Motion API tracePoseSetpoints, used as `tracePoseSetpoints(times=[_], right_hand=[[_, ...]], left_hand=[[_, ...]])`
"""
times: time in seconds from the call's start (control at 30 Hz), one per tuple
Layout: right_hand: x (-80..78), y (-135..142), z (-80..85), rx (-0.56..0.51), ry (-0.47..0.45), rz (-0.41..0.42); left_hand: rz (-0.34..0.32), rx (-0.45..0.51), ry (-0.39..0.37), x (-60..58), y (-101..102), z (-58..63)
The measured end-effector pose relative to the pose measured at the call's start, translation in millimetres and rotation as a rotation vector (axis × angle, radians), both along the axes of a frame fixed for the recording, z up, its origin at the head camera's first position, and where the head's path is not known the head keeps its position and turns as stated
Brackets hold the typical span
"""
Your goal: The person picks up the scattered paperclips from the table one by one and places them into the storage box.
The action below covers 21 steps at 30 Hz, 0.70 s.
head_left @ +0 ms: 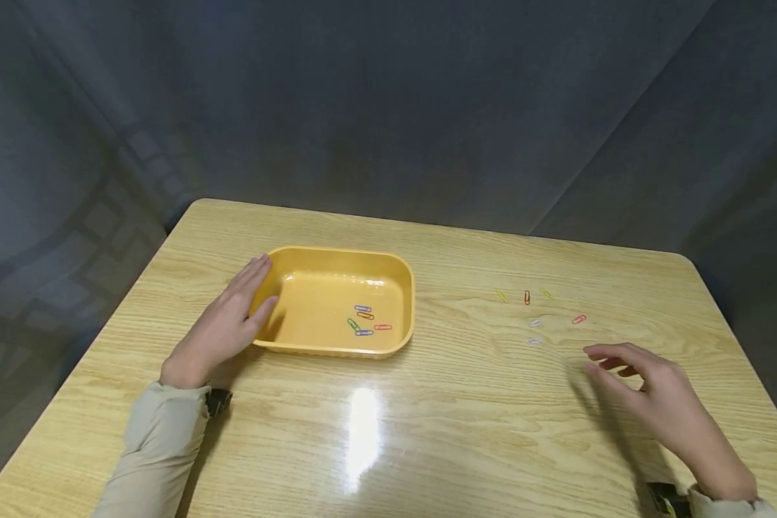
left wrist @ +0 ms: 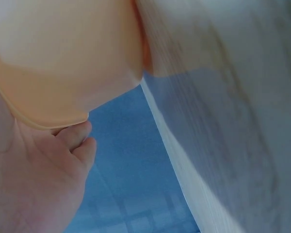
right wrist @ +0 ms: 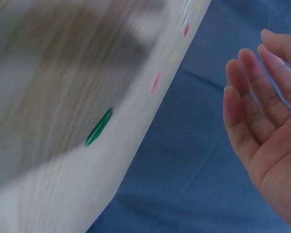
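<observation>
A shallow yellow plastic basin (head_left: pixel 337 352) stands on the table's left half, several coloured paper clips (head_left: pixel 365 315) lying inside. My left hand (head_left: pixel 223 320) rests on its left rim, fingers straight along the outside and thumb over the inside. In the left wrist view the palm (left wrist: pixel 43 179) lies against the rim. My right hand (head_left: pixel 647 388) hovers over the table's right side, fingers loosely bent and holding nothing. A green paper clip (right wrist: pixel 99 127) lies near it in the right wrist view, hidden in the head view. Beyond are a pink clip (head_left: pixel 579 319) and a white clip (head_left: pixel 534 340).
Farther back on the wooden table (head_left: pixel 453 417) lie a red paper clip (head_left: pixel 527 297), two yellow ones, one being this left yellow clip (head_left: pixel 501 296), and another white clip (head_left: pixel 534 323). A dark cloth curtain (head_left: pixel 388 108) hangs behind the table's far edge.
</observation>
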State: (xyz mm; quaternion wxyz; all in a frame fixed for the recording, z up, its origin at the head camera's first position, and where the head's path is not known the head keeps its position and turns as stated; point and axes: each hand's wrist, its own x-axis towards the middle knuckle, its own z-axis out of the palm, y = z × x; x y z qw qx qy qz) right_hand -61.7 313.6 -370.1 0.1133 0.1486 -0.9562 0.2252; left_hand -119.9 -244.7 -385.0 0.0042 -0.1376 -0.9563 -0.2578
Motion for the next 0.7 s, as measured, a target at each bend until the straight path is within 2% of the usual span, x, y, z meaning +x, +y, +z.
tracePoseSetpoints(times=[0.27, 0.7], right_hand=[[6.6, 22.8, -8.6, -0.03, -0.06, -0.053], [11.6, 43.2, -22.8, 0.011, -0.209, -0.14]], left_hand=[[-0.003, -0.007, 0.003, -0.6, -0.1, -0.9], [-0.01, -0.002, 0.003, -0.2, -0.3, 0.1]])
